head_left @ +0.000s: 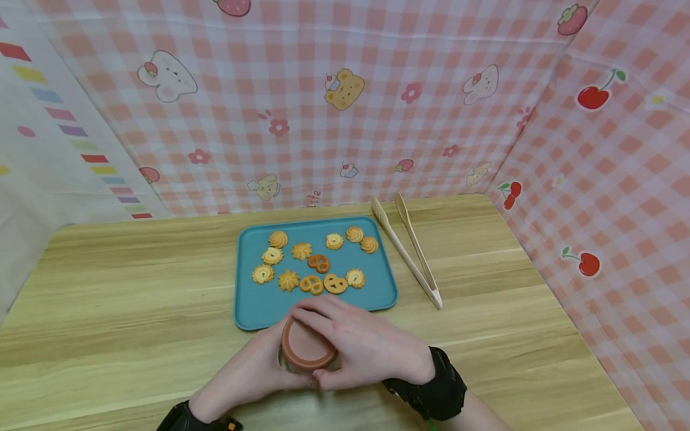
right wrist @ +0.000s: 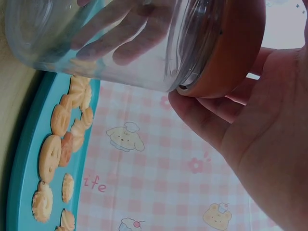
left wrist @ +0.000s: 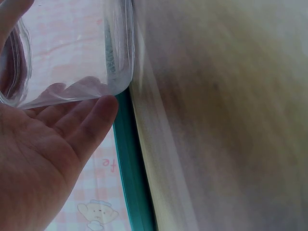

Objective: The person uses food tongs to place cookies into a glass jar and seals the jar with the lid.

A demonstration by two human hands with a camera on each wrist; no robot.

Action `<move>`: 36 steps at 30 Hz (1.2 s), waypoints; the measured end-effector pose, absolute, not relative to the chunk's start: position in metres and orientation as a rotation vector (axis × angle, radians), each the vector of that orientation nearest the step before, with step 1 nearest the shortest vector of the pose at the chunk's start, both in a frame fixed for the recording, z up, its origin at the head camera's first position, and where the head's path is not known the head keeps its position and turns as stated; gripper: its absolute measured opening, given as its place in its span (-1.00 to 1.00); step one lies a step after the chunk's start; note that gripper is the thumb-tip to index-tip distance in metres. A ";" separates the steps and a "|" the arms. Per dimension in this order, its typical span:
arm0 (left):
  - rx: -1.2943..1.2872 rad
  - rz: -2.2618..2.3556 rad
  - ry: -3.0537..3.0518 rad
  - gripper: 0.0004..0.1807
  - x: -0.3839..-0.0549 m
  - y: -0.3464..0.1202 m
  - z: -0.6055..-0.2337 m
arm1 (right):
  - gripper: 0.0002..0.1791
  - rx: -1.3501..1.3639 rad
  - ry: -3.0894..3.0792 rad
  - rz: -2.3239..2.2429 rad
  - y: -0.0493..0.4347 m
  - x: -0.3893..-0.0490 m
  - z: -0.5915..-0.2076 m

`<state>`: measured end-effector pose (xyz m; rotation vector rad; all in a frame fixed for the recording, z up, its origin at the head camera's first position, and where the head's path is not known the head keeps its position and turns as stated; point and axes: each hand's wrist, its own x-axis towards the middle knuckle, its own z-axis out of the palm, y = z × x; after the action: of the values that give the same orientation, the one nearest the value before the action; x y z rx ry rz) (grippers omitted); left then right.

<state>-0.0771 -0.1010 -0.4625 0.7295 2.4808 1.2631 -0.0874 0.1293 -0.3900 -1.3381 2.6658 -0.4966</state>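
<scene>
A clear jar (right wrist: 144, 77) with a brown-orange lid (head_left: 308, 342) stands upright at the front edge of the blue tray. My left hand (head_left: 256, 368) holds the jar's body from the left, its fingers curved around the far side and showing through the clear wall in the right wrist view. From the right, my right hand (head_left: 366, 344) grips the lid's rim, with fingers over the far edge and thumb at the near edge. In the left wrist view no food shows through the jar wall (left wrist: 72, 48).
Behind the jar lies the blue tray (head_left: 253, 311) with several cookies (head_left: 288, 280) and pretzels (head_left: 318, 263) spread over it. Wooden tongs (head_left: 404, 251) rest on the wooden table (head_left: 135, 299) to the tray's right. Patterned cloth (head_left: 302, 90) hangs behind the table and along its right side.
</scene>
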 end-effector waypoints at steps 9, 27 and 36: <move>0.738 1.254 2.494 0.08 -0.078 -0.101 -0.463 | 0.16 -1.257 2.792 -0.467 0.128 -0.080 -0.388; 0.750 1.217 2.488 0.01 -0.080 -0.103 -0.461 | 0.10 -1.045 3.007 -0.382 0.113 -0.065 -0.389; 0.722 1.231 2.494 0.04 -0.079 -0.103 -0.463 | 0.06 -1.146 2.839 -0.471 0.120 -0.074 -0.388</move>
<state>-0.0794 -0.1027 -0.4626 0.7221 2.4941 1.2311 -0.0745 0.1201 -0.3876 -1.1455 2.8386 -0.4705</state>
